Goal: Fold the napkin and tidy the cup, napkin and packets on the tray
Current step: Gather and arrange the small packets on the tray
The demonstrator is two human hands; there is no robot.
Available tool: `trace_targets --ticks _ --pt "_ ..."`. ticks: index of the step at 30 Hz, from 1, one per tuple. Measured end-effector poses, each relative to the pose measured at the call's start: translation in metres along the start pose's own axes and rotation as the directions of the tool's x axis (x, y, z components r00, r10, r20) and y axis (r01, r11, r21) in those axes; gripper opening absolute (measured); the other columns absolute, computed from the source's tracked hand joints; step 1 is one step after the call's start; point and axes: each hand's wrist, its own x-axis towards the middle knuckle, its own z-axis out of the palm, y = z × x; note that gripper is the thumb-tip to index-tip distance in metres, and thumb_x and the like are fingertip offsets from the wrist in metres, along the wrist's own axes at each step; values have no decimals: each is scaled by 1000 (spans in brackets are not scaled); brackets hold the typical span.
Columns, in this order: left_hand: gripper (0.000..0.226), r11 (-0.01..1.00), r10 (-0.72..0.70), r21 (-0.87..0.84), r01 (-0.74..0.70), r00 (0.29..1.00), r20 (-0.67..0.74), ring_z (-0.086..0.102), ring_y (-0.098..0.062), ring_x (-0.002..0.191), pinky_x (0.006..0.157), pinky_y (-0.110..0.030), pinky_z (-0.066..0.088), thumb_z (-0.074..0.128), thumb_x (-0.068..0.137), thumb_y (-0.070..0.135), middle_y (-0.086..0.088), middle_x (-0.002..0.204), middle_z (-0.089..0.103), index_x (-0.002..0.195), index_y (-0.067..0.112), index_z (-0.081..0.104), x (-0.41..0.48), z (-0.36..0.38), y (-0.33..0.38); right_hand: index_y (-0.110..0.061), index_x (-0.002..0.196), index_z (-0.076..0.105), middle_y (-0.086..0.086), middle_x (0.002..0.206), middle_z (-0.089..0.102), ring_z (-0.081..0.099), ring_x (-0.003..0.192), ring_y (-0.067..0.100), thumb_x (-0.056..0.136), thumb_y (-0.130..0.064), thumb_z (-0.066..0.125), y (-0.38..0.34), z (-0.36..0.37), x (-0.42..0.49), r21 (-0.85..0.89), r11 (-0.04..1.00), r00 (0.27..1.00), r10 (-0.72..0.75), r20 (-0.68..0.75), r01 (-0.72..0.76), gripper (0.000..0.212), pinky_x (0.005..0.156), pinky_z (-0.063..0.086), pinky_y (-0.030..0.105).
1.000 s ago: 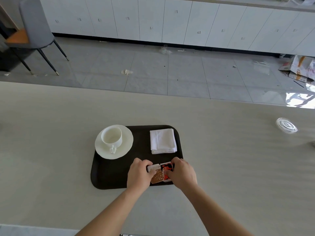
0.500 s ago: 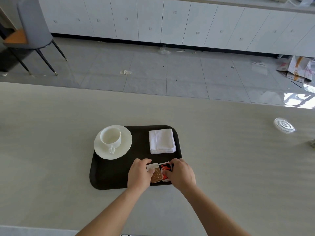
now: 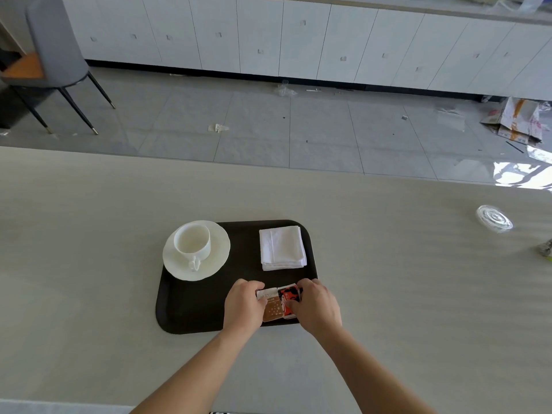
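A dark tray [image 3: 191,312] lies on the pale table. On its far left a white cup [image 3: 192,242] stands on a white saucer [image 3: 218,258], handle toward me. A folded white napkin [image 3: 282,248] rests at the tray's far right. At the near right corner, small packets [image 3: 279,303], one brown and one red, lie side by side. My left hand [image 3: 243,309] presses on their left side and my right hand [image 3: 318,307] on their right, fingers curled against them.
A clear plastic lid [image 3: 494,219] lies on the table far right, with a crumpled scrap [image 3: 546,248] near the right edge. Beyond the table's far edge is tiled floor, a grey chair [image 3: 50,55] and white cabinets.
Both hands have stayed on the packets, nudging them closer together. The cup, saucer and napkin have not moved.
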Motion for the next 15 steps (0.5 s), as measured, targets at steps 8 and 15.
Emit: trace_targets --ticks 8,15 --pt "36 999 23 -29 -22 1000 15 62 -11 89 74 -15 46 72 85 13 0 108 59 120 19 66 0 -1 -1 -24 110 62 -7 95 55 56 77 12 86 -36 71 1 1 -1 9 1000 1000 5 0 -5 29 57 41 21" --pt "34 998 41 -48 -41 999 10 62 -12 91 76 -15 47 71 86 13 0 110 59 120 18 66 -2 -3 1 -25 109 61 -8 93 52 55 76 11 86 -37 70 1 1 -1 8 1000 1000 15 1 -15 28 52 38 20"
